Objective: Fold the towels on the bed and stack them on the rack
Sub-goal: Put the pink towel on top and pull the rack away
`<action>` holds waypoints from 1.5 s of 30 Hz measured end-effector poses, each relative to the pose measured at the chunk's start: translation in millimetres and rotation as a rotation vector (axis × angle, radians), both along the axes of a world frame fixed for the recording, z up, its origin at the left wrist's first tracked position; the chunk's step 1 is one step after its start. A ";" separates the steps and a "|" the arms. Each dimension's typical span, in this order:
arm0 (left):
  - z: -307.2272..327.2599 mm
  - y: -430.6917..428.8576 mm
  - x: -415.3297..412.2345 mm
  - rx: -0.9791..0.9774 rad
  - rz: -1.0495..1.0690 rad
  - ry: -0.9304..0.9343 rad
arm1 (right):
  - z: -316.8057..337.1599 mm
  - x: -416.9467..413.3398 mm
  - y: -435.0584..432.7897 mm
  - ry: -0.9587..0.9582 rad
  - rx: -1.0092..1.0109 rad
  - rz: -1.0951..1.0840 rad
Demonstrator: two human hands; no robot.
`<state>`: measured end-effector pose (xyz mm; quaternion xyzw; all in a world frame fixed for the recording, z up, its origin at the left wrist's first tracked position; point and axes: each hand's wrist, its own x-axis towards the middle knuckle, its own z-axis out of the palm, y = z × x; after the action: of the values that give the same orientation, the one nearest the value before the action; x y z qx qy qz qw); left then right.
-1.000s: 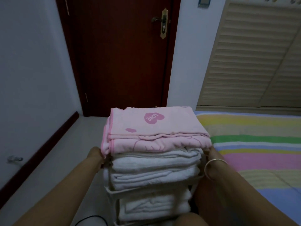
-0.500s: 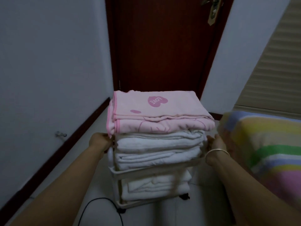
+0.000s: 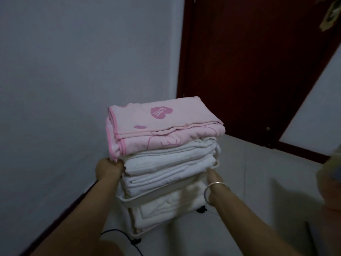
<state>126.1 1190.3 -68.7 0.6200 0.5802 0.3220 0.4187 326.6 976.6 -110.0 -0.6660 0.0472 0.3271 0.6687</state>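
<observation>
A folded pink towel (image 3: 162, 124) lies on top of a stack of folded white towels (image 3: 171, 163) on the upper tier of a small pale rack (image 3: 156, 195) on castors, standing on the floor (image 3: 258, 182) near a wall (image 3: 73, 71). More folded white towels fill the lower tier (image 3: 166, 209).

The left hand (image 3: 108, 169) is at the rack's top left edge, just under the pink towel's corner. Its grip is closed, fingers curled round the rim. The right hand (image 3: 212, 175), with a silver bangle (image 3: 212, 189) on the wrist, reaches to the rack's right side. Its fingers are hidden behind the towels, so that grip cannot be told.

The task looks close to finished: both tiers are full and neatly stacked. The bed is not clearly in view, so any unfolded towels left there cannot be seen.

The only readable writing is "LOVE" on a darker pink heart (image 3: 161, 112) printed on the top towel. A dark red door (image 3: 249, 71) stands beyond.
</observation>
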 end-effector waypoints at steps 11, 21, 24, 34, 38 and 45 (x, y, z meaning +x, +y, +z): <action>-11.8 15.1 -45.9 -0.111 0.399 -0.132 | 28.8 -46.2 101.1 0.174 0.101 0.142; -22.6 46.1 -49.8 -0.235 0.412 -0.563 | 19.6 -30.8 145.0 0.357 0.378 0.223; -28.2 50.1 -41.5 -0.161 0.444 -0.480 | 18.0 -18.7 157.1 0.361 0.354 0.248; -29.9 82.2 -41.6 -0.033 0.435 -0.398 | 24.0 -20.6 210.1 0.261 0.265 0.313; -33.3 61.8 -32.1 0.087 0.452 -0.319 | 14.4 -16.0 208.4 0.213 0.172 0.279; -35.6 39.3 -22.8 0.216 0.454 -0.351 | -4.3 -20.2 195.6 0.219 0.162 0.205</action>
<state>103.3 1229.6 -104.4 0.4505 0.5851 0.5693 0.3614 306.4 1172.3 -114.2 -0.5716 0.0254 0.4670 0.6742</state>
